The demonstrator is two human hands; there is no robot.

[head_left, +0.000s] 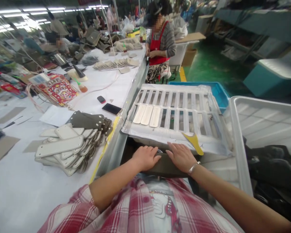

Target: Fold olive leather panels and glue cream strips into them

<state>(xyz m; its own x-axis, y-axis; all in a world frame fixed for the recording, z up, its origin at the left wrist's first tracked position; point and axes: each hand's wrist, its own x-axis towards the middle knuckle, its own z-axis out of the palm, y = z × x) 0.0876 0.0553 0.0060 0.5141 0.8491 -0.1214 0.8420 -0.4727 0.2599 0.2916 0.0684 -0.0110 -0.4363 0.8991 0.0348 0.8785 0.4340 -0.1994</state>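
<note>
Pale plates (60,147): well off to the left of my left hand, heaped in a fan on the counter (19,194); they overlap too much to count.
Dark tabs (89,120): just beyond that heap, another fanned row; I can't tell how many.
Phones: two, a black phone (111,109) and a smaller phone (101,99), further out on the left.
Left hand (145,158): palm down, fingers together, lying flat on the left end of the dark piece and pinching nothing.
Dark piece (163,166): one, under both my hands, close against my body. It looks thin, flat, pliant and light, with a matte surface. I'd take it by both ends so it doesn't fold.
Right hand (181,157): flat on the right end, fingers loosely spread.
Slatted rack (184,110): just beyond my fingertips.
Pale strips (147,115): three, side by side on the rack's left part.
Yellow scraper (194,142): one, just past my right fingertips.
White tray (235,136): one, to the right of my right hand.
</note>
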